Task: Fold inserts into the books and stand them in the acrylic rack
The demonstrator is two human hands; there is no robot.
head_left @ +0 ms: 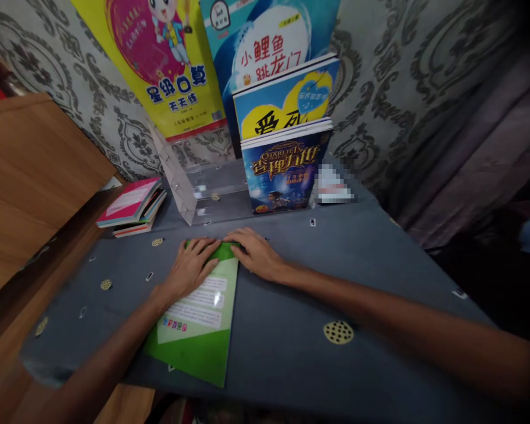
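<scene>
A thin green book (198, 330) lies flat on the grey tablecloth (291, 330), its far end under both hands. My left hand (192, 265) rests palm down on the book's far half, fingers spread. My right hand (256, 253) lies flat at the book's far right corner, fingers stretched toward the left hand. Neither hand grips anything.
A clear acrylic book stand (212, 188) holds a dark blue book (285, 174) with a blue and yellow book (287, 97) behind it. A small stack of books (135, 206) lies at left, next to a wooden cabinet (30, 176). Two posters lean on the patterned wall.
</scene>
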